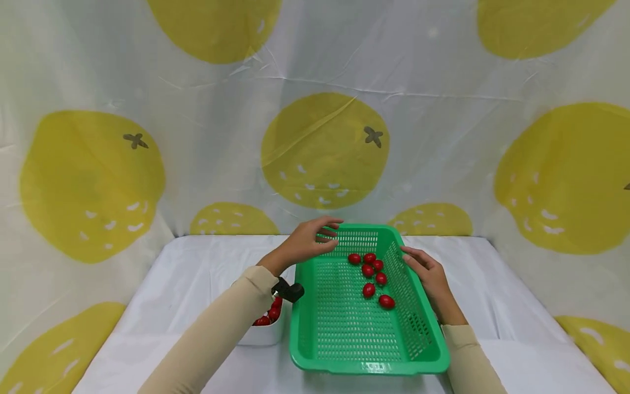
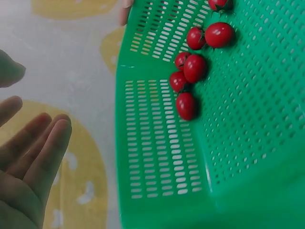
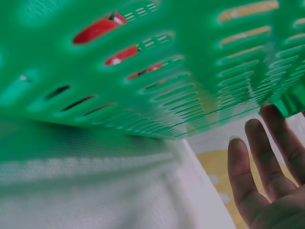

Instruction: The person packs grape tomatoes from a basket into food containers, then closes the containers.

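Observation:
A green perforated plastic basket (image 1: 359,328) sits in front of me, with several small red cherry tomatoes (image 1: 368,290) lying mostly along its right side. Above the basket's far left corner, my left hand (image 1: 307,241) holds nothing, its fingers spread apart. My right hand (image 1: 433,279) is at the basket's right side, fingertips at the rim. In the right wrist view its fingers (image 3: 271,174) are extended outside the wall; the thumb is hidden there. Left of the basket, partly behind my left sleeve, stands a white container (image 1: 266,335) with red tomatoes (image 1: 274,313) in it.
A white cloth (image 1: 197,268) covers the table. Behind and on both sides hangs a pale curtain (image 1: 211,137) printed with big yellow fruit. A black wrist strap mount (image 1: 290,290) on my left wrist sticks out over the basket's left rim.

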A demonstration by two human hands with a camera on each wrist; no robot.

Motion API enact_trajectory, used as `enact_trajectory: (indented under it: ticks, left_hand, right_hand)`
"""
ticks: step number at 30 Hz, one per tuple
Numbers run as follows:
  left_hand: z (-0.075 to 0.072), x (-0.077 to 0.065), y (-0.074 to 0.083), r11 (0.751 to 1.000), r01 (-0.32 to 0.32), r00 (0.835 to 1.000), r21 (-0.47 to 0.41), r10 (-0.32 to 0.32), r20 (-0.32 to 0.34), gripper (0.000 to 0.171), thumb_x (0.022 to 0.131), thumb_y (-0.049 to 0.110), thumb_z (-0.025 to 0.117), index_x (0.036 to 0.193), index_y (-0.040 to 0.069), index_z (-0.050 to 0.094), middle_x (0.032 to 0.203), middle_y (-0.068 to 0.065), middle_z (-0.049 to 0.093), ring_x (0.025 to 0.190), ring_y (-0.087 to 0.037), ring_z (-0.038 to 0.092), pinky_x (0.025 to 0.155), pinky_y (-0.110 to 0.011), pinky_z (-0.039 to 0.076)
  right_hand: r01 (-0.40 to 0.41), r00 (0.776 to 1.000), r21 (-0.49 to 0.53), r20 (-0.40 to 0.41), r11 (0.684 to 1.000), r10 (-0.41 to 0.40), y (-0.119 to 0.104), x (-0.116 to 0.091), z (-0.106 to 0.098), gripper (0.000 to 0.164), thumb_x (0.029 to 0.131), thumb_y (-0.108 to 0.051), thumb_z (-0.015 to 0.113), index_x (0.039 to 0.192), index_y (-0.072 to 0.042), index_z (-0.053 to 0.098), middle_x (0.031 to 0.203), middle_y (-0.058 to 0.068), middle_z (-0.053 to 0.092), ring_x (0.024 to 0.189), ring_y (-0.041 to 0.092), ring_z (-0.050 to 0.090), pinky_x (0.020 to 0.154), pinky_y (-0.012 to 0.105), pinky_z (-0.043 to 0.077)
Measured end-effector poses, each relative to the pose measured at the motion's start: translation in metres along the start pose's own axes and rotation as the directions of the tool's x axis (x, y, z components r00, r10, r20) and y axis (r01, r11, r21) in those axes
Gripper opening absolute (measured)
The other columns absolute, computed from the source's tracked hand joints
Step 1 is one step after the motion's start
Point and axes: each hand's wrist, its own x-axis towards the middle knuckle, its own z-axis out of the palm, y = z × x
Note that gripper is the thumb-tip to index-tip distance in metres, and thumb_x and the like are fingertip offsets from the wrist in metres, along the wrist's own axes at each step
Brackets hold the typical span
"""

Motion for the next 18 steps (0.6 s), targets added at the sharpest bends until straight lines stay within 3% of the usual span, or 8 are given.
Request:
enact_trajectory:
  ticks: [10,18]
  left_hand:
    - [0.034,0.025,-0.007,0.996,0.080,0.995,-0.048,-0.077,0.069,0.053,0.094,0.015,0.063,0.143,0.013,0.044,0.133,-0.010,0.054,0.117,-0.023,0.058,0.090,-0.025,0.050]
    - [0.061,0.033,-0.007,0.972,0.214,0.966,-0.096,-0.196,0.171,0.055,0.092,0.018,0.066,0.143,0.016,0.045,0.127,-0.010,0.057,0.110,-0.020,0.062,0.084,-0.027,0.052]
  right_hand:
    - [0.000,1.000,-0.007,0.005,1.000,0.000,-0.013,-0.005,0.003,0.046,0.098,-0.027,0.058,0.136,-0.003,0.052,0.115,-0.001,0.063,0.091,0.011,0.063,0.070,0.027,0.055]
    - [-0.039,0.999,0.007,-0.037,0.999,0.039,-0.017,-0.008,0.006,0.044,0.096,-0.028,0.060,0.133,-0.005,0.057,0.109,-0.006,0.065,0.089,0.008,0.062,0.070,0.024,0.055]
